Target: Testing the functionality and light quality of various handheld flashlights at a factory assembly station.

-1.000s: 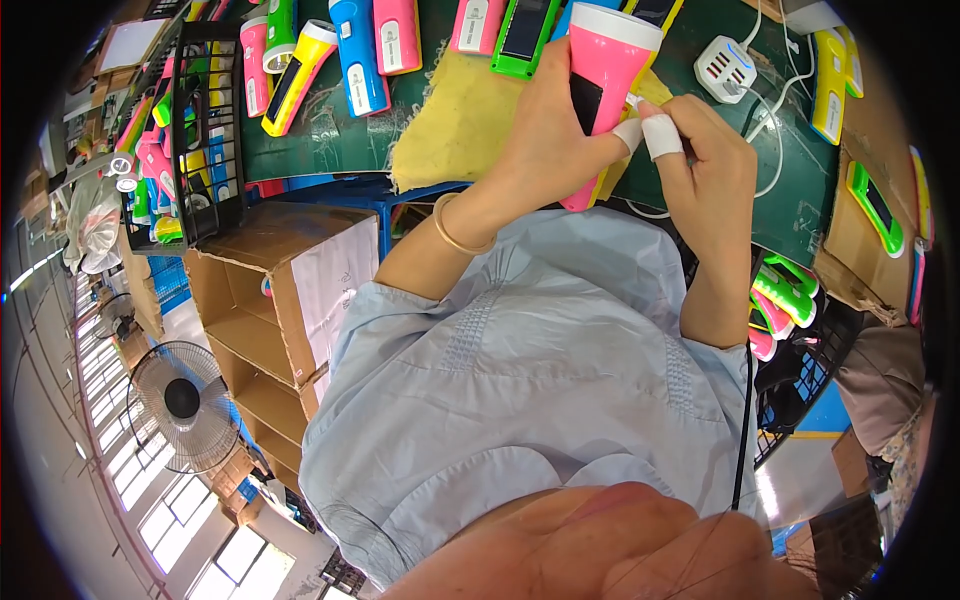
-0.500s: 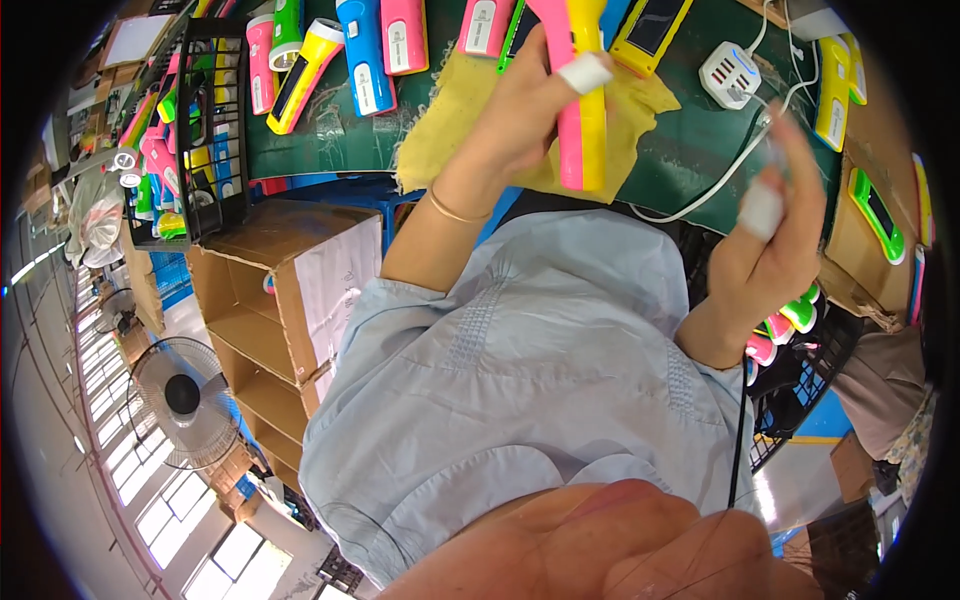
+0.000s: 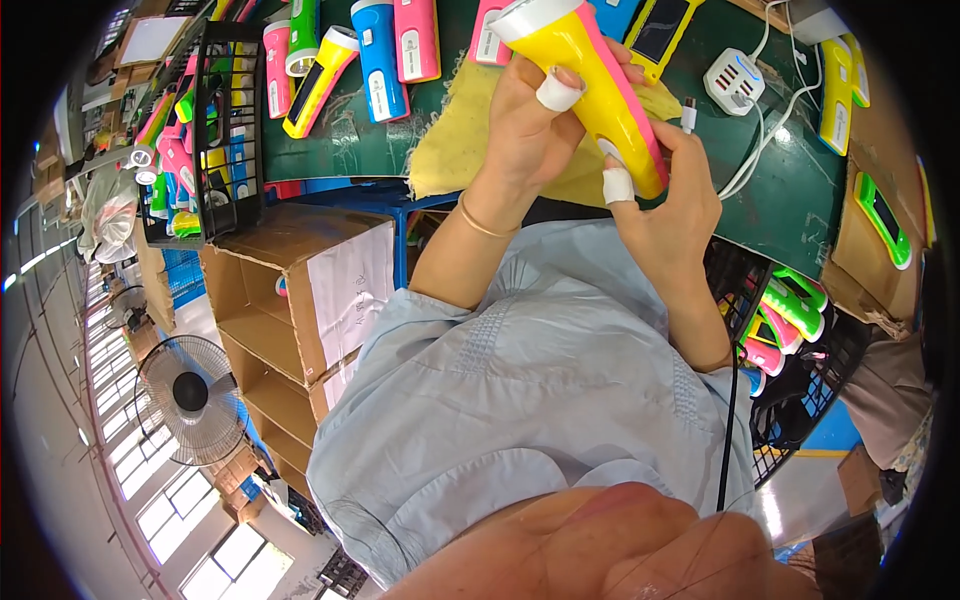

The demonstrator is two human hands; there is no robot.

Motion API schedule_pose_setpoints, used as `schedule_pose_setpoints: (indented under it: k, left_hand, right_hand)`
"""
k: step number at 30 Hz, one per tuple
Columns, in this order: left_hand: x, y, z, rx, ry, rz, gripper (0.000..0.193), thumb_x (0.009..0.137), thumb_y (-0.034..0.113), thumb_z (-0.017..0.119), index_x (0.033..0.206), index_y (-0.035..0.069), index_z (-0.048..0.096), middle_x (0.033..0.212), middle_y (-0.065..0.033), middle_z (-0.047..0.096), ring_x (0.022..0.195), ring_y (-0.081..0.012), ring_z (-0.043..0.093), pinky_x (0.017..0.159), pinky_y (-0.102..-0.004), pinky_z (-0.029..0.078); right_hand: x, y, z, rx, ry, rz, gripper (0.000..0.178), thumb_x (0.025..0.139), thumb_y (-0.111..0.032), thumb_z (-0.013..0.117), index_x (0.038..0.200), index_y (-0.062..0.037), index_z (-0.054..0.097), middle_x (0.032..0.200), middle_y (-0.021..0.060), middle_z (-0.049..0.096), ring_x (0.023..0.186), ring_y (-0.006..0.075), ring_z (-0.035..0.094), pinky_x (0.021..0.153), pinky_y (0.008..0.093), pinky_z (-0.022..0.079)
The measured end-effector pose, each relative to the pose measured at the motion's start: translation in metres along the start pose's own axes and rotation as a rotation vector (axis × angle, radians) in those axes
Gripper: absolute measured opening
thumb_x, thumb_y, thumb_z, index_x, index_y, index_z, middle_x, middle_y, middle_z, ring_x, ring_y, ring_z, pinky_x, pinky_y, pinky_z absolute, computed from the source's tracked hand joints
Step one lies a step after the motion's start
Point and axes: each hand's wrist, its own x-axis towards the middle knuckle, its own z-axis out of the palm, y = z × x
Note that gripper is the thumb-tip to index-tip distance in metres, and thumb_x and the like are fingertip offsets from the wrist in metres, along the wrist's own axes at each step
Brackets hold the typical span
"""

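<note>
A yellow and pink flashlight [image 3: 596, 88] with a white head is tilted over the bench, its head toward the upper left. My left hand [image 3: 530, 140] is wrapped round its body from beneath, with a white wrap on the thumb. At the narrow tail end, my right hand [image 3: 672, 215] closes on it with a white-wrapped thumb and curled fingers. A white cable plug [image 3: 689, 115] pokes up just beyond the right index finger; whether that hand also grips the cable, I cannot tell. Below both hands lies a yellow cloth [image 3: 440, 150].
Several flashlights, including a blue one [image 3: 380, 75], line the far side of the green bench [image 3: 325, 150]. To the right stands a white USB charger [image 3: 733, 82] with white cables. Black baskets [image 3: 215, 190] of flashlights flank me, and a cardboard shelf [image 3: 300, 240] stands at left.
My right hand has come left from beside the charger to the flashlight's tail end. The flashlight has tipped from upright to slanted, its head swinging left. The cable plug now shows beside my right hand.
</note>
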Motion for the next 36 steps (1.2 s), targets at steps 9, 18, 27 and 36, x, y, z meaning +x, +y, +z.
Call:
schedule_pose_setpoints:
  k: [9, 18, 27, 36]
  left_hand:
    - [0.018, 0.02, 0.033, -0.21, 0.612, -0.25, 0.06, 0.085, 0.063, 0.036, 0.097, 0.007, 0.051, 0.081, -0.0064, 0.053, 0.074, -0.0185, 0.053, 0.066, -0.0305, 0.046]
    - [0.015, 0.007, 0.015, -0.086, 0.361, -0.223, 0.065, 0.086, 0.065, 0.027, 0.094, 0.005, 0.052, 0.078, -0.008, 0.056, 0.067, -0.0203, 0.055, 0.062, -0.0316, 0.048]
    - [0.03, 0.013, 0.006, 0.001, 0.333, -0.135, 0.032, 0.088, 0.032, 0.053, 0.105, 0.005, 0.051, 0.085, -0.0095, 0.059, 0.078, -0.0217, 0.06, 0.073, -0.0363, 0.051]
    - [0.048, 0.007, -0.008, 0.361, 0.101, -0.106, 0.053, 0.082, 0.025, 0.063, 0.122, -0.001, 0.041, 0.096, -0.0116, 0.058, 0.089, -0.0181, 0.059, 0.077, -0.0286, 0.049]
  right_hand:
    - [-0.004, 0.005, 0.0, -0.078, -0.083, 0.031, 0.037, 0.068, -0.014, 0.071, 0.097, -0.0021, 0.051, 0.081, 0.0123, 0.053, 0.071, 0.0264, 0.057, 0.057, 0.0326, 0.046]
    - [0.007, 0.015, -0.002, 0.438, -0.454, 0.414, 0.038, 0.079, -0.019, 0.065, 0.106, 0.0032, 0.051, 0.096, 0.0148, 0.06, 0.08, 0.0243, 0.06, 0.07, 0.0324, 0.047]
    - [-0.002, 0.009, 0.009, 0.031, -0.136, 0.149, 0.039, 0.074, -0.019, 0.071, 0.101, 0.0014, 0.052, 0.088, 0.0156, 0.059, 0.074, 0.0308, 0.059, 0.062, 0.0351, 0.048]
    - [0.01, 0.031, -0.017, 0.583, -0.333, 0.687, 0.033, 0.08, -0.023, 0.065, 0.102, -0.0001, 0.056, 0.076, 0.0105, 0.062, 0.055, 0.0153, 0.058, 0.049, 0.0246, 0.043]
